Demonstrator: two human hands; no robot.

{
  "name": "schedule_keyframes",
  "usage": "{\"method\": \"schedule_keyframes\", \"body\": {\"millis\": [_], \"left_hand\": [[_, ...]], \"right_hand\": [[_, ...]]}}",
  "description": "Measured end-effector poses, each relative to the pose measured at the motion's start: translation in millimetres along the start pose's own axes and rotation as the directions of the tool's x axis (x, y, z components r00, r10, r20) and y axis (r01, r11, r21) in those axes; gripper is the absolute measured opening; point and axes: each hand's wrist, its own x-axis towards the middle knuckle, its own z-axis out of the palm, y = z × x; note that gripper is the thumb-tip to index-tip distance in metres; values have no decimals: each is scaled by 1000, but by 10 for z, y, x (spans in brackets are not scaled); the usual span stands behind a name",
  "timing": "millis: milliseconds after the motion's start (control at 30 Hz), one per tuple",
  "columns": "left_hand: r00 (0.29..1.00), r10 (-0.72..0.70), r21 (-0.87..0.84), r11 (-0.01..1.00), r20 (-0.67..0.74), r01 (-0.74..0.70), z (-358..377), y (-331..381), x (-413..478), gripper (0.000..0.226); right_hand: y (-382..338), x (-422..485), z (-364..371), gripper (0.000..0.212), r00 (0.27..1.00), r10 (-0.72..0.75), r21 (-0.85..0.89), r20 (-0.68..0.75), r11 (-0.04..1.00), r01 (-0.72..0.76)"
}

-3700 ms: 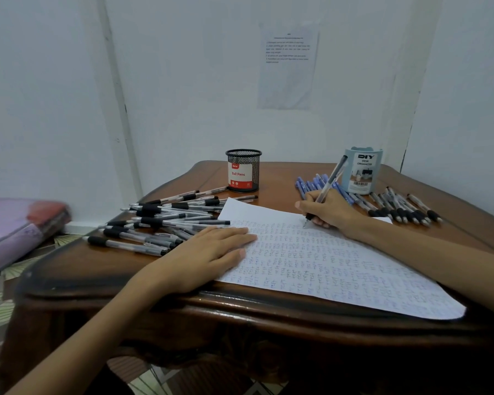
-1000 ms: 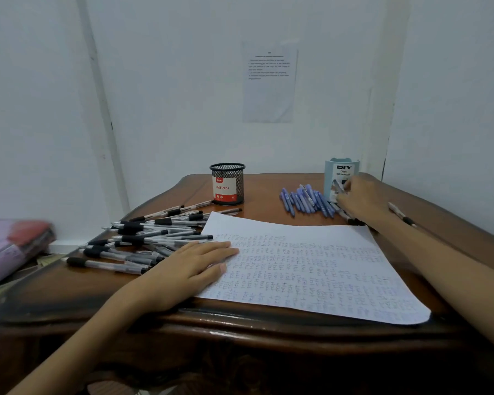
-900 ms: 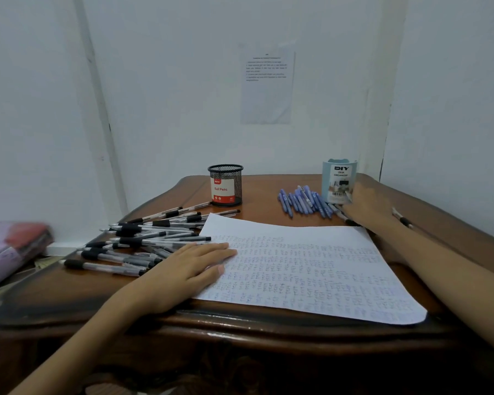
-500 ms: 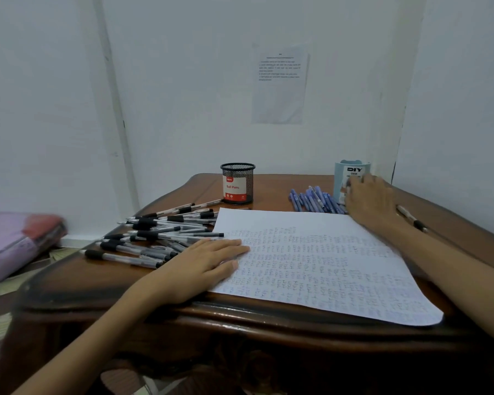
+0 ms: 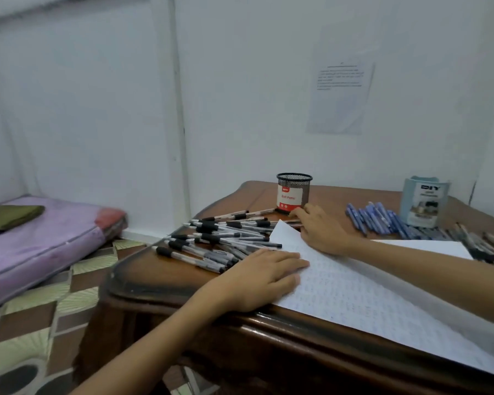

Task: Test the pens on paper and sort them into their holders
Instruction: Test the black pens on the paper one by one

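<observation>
A white sheet of paper [image 5: 354,295] covered in small test scribbles lies on the wooden table [image 5: 183,277]. My left hand [image 5: 265,277] rests flat and open on its left edge. A pile of several black-grip pens [image 5: 211,243] lies left of the sheet. My right hand [image 5: 320,232] reaches across the sheet's far corner, its fingertips among the pens at the foot of the black mesh holder [image 5: 293,192]. Whether it grips a pen is hidden. Several blue pens [image 5: 374,218] lie beside the pale blue holder [image 5: 422,203].
More dark-grip pens [image 5: 485,246] lie at the right edge behind the sheet. A purple mattress [image 5: 40,240] with a folded green cloth [image 5: 9,215] lies on the tiled floor to the left. A printed notice [image 5: 340,89] hangs on the white wall.
My right hand has left the blue holder on the right and crossed over to the black pens by the mesh holder. The view has swung left. My left hand stays on the paper.
</observation>
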Motion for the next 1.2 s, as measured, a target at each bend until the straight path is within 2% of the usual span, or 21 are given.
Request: {"method": "schedule_keyframes", "body": {"millis": [100,200,267,367,533,600,700,833,967,1033,1133,1200], "left_hand": [[1000,3,-9,1000,-17,-3,18,-24,10,46],[1000,8,-18,1000,-24,-9,23,-32,15,46],[1000,5,-24,1000,-24,-6,23,-34,12,45],[1000,5,-31,1000,-23,-5,23,-32,11,45],[1000,0,-39,999,-10,-1,19,-27,9,45],[1000,-4,-39,999,-4,4,15,-18,5,46],[1000,-12,-46,999,7,12,7,-17,3,45],[999,-24,-61,998,23,26,16,-48,10,45],[999,-28,-65,997,28,30,25,-60,19,49],[999,-35,-63,997,33,37,25,-50,12,47],[999,-34,-65,997,36,36,23,-39,6,46],[999,-38,-65,997,38,40,17,-28,8,47]], "right_hand": [[23,141,32,48,998,8,-4,60,1000,-8],[52,203,53,37,998,15,-54,66,998,-11],[72,205,69,30,999,41,-51,2,998,-41],[118,167,68,24,990,109,48,-92,993,-105],[331,95,57,22,927,281,355,-248,917,-183],[381,17,-40,23,892,361,583,-271,799,-146],[417,-210,-278,16,877,462,889,-130,447,-104],[529,-615,-445,12,886,449,988,113,39,-146],[711,-834,-543,18,850,476,965,227,-228,-130],[737,-841,-568,28,821,506,946,265,-303,-119],[691,-809,-525,39,774,539,926,334,-342,-161],[665,-807,-491,42,772,508,909,383,-354,-218]]}}
